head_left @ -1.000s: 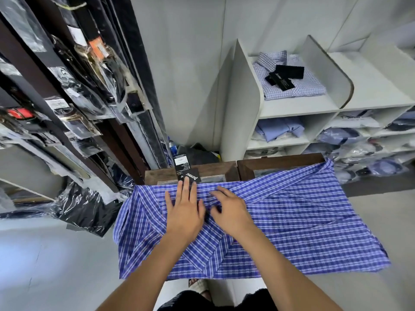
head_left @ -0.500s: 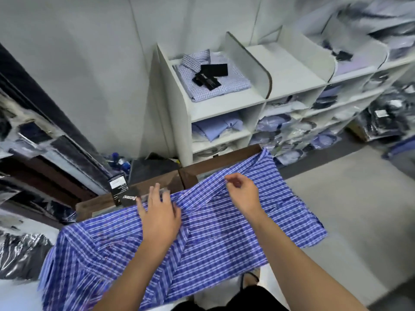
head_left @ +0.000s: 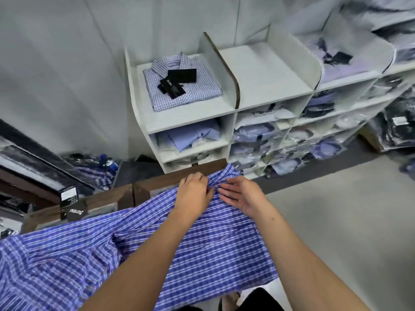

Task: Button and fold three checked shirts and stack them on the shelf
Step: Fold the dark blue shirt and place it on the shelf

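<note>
Bare grey floor rightward; left hand and right hand both pinching blue checked shirt edge.

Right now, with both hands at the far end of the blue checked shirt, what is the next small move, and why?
Probably fasten the button there. The left hand pinches the front edge of the blue checked shirt and the right hand meets it with fingertips at the same spot. The shirt lies spread and unfolded on the wooden counter, so buttoning seems to come before folding.
</note>
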